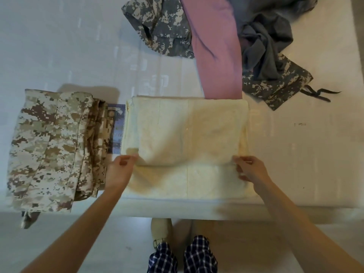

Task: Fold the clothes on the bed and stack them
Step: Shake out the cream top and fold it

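Note:
A cream fleecy garment [187, 131] lies flat on the white bed [59, 46] near its front edge, its upper layer folded back over a lower one. My left hand [121, 168] pinches the folded layer's near left corner. My right hand [251, 168] pinches its near right corner. To the left sits a folded tan camouflage garment [53, 146] on top of a blue patterned cloth [118, 125]. Unfolded clothes lie at the back: a grey camouflage piece [159, 26], a pink garment [214, 52], a grey garment [267, 50] and another grey camouflage piece [281, 83].
The bed's front edge [275, 209] runs just below the cream garment. Bare sheet shows at the back left and along the right side. My legs in checked trousers [183, 257] stand on the floor below.

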